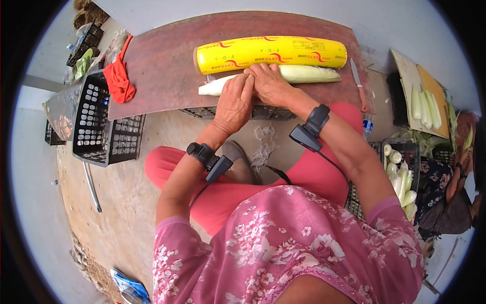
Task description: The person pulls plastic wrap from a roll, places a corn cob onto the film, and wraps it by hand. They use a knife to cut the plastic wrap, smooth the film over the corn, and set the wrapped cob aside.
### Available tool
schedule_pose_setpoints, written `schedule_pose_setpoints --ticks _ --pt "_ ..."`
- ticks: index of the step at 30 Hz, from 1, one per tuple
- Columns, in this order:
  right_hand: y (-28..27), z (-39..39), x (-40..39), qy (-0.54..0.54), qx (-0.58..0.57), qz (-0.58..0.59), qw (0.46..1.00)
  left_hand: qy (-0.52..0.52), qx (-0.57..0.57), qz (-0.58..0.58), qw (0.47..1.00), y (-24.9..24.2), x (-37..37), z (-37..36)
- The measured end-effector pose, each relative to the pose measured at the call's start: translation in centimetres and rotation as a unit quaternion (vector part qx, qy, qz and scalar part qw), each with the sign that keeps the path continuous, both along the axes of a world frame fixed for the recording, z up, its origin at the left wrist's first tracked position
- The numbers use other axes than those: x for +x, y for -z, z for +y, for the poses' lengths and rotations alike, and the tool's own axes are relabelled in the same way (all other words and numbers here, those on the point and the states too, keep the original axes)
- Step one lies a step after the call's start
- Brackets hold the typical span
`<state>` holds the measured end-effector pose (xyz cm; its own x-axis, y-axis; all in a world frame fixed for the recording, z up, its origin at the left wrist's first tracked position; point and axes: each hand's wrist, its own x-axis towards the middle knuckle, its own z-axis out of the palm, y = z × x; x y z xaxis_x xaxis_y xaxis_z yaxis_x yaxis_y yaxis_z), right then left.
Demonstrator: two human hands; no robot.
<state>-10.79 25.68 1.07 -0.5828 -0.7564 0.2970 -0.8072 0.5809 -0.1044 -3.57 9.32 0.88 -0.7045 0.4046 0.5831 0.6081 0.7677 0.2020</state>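
A long pale-green vegetable (310,74) lies beside a printed yellow roll (272,52).

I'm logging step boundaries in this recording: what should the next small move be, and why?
Probably roll the pale vegetable slightly under both hands. The left hand and right hand rest on it side by side, it lies along the yellow roll, and what looks like clear film shows between them near the left end.
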Motion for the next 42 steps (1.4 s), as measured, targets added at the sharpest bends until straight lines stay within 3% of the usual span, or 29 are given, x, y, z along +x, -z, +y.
schedule_pose_setpoints --ticks 2,8,22,25,28,35,42 --pt "-0.2 -0.1 -0.1 0.006 0.013 -0.005 1.000 -0.008 0.047 -0.019 0.999 1.1 0.1 0.2" --pt "-0.5 -0.1 0.1 0.009 0.020 -0.010 1.000 -0.073 -0.013 -0.056 0.996 0.9 0.0 -0.1" --pt "-2.7 0.4 0.4 0.017 0.047 -0.131 0.990 -0.076 -0.041 -0.035 0.996 0.5 -2.6 -0.6" --pt "-2.2 1.8 1.4 0.013 -0.077 -0.011 0.997 -0.079 -0.058 -0.028 0.995 0.3 -3.2 -0.8" --pt "-2.9 4.2 0.9 0.063 -0.091 0.032 0.993 -0.084 -0.066 -0.031 0.994 0.2 -3.4 -0.7" --pt "-1.8 8.7 -1.0 0.110 0.000 0.039 0.993 -0.084 -0.070 -0.028 0.994 0.4 -3.8 -0.8" --pt "-1.8 8.7 -1.1 0.119 0.006 0.011 0.993 -0.061 -0.074 -0.035 0.995 0.1 -4.3 -1.2"
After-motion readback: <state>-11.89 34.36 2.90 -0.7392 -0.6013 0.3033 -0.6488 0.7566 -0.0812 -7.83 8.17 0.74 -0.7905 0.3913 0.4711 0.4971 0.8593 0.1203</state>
